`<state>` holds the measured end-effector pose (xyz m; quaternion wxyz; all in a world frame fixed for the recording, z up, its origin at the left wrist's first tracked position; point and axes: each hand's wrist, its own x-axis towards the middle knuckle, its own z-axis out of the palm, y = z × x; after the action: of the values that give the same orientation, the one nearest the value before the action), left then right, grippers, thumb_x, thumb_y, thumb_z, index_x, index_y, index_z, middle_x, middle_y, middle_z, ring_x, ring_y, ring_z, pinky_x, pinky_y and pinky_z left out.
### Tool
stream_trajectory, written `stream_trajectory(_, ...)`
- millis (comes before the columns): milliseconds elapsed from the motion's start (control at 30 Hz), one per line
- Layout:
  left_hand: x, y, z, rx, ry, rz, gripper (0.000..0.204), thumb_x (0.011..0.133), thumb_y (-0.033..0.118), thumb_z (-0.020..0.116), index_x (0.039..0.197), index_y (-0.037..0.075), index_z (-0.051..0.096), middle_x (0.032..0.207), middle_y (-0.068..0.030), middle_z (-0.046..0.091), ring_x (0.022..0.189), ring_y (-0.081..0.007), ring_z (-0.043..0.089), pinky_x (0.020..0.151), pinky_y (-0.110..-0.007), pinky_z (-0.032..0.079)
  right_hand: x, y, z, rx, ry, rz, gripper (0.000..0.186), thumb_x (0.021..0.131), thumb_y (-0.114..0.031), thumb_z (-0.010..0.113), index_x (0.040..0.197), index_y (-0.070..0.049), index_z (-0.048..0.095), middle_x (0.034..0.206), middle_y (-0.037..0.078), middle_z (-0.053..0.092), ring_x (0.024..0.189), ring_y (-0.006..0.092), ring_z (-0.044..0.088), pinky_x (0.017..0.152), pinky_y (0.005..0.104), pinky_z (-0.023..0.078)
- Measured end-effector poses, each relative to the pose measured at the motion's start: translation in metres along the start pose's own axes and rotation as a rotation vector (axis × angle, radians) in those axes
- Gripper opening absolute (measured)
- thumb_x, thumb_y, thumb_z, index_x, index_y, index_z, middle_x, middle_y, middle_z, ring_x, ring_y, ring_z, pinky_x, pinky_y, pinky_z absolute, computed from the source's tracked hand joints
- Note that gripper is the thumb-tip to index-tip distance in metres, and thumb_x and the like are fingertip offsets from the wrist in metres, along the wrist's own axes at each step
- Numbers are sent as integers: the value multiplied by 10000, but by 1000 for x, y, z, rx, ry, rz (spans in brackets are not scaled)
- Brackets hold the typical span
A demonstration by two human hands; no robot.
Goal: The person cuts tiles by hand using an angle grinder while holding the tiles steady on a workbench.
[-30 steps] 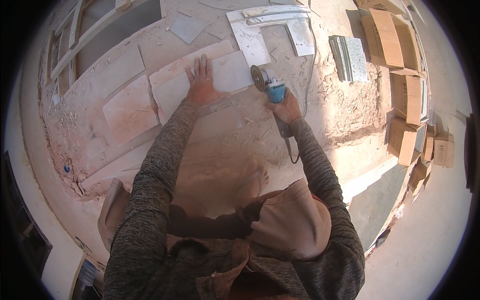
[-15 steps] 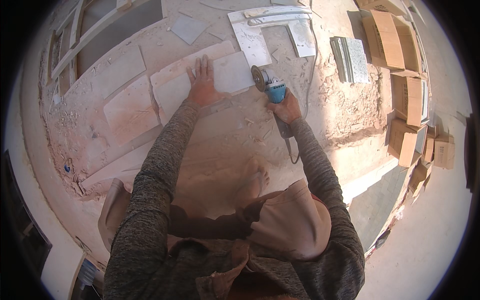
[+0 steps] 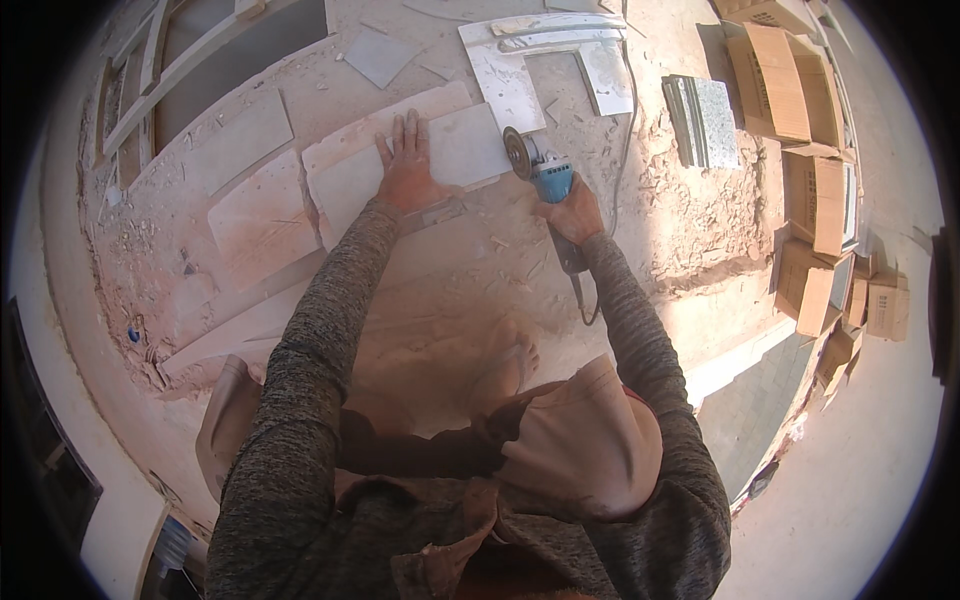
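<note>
Lying 8-to-2 o'clock, the pale slab (image 3: 465, 143) is overlaid by the left hand (image 3: 407, 178), fingers extended. Near its 2-o'clock end, the grinder (image 3: 552, 182) is grasped by the right hand (image 3: 576, 214).

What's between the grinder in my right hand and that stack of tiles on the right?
In the head view, a dark cord runs over the dusty floor between the grinder and the tile stack.

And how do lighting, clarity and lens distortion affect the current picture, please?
Head view: sunlight brightens the pale, rubble-strewn ground right of the blue-and-black angle grinder; head view: the area between the mottled dark-grey knit sleeves is dimmer and hazy; head view: fisheye distortion bows the smooth, pale strip at far left, and the corners go black.
</note>
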<state>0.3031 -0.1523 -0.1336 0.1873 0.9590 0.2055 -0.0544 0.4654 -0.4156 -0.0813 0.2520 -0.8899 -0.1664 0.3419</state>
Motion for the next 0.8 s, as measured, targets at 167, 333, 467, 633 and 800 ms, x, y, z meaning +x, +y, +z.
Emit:
stream_trajectory(167, 1, 1, 0, 4, -11, -10, 1520, 585, 755, 834, 1617, -68, 79, 1705, -253, 49, 1579, -452, -21, 1199, -721, -37, 5, 5, 2, -13, -3, -5, 703, 660, -281, 827, 1225, 32, 550, 1098, 265, 706, 1048, 416, 698, 920, 466, 546)
stream_trajectory(333, -1, 1, -1, -12, 0, -7, 1510, 576, 734, 845, 1610, -75, 99, 1699, -258, 68, 1575, -464, -4, 1197, -727, -11, 5, -1, -1, -12, -26, 10, 704, 657, -278, 826, 1230, 25, 550, 1102, 262, 708, 1055, 419, 696, 922, 469, 545)
stream_trajectory(467, 0, 2, -1, -1, 1, -12, 1521, 568, 733, 850, 1612, -73, 92, 1699, -258, 69, 1576, -461, -5, 1199, -725, -11, 7, -2, -1, -21, -12, 12, 710, 649, -270, 821, 1236, 22, 550, 1109, 259, 708, 1054, 419, 697, 921, 465, 545)
stream_trajectory(633, 0, 1, -2, -12, -5, -8, 1534, 560, 731, 855, 1614, -71, 81, 1700, -256, 63, 1576, -460, -8, 1199, -725, -18, 9, -3, 0, -24, -17, 11, 719, 646, -274, 814, 1245, 22, 550, 1117, 260, 707, 1053, 414, 699, 923, 461, 545)
stream_trajectory(800, 0, 1, 0, 0, 3, -9, 1528, 571, 730, 853, 1616, -70, 76, 1702, -254, 57, 1577, -459, -17, 1198, -724, -20, 8, -4, 0, -8, -10, -4, 712, 647, -274, 808, 1237, 31, 552, 1109, 264, 708, 1041, 411, 702, 914, 457, 548)
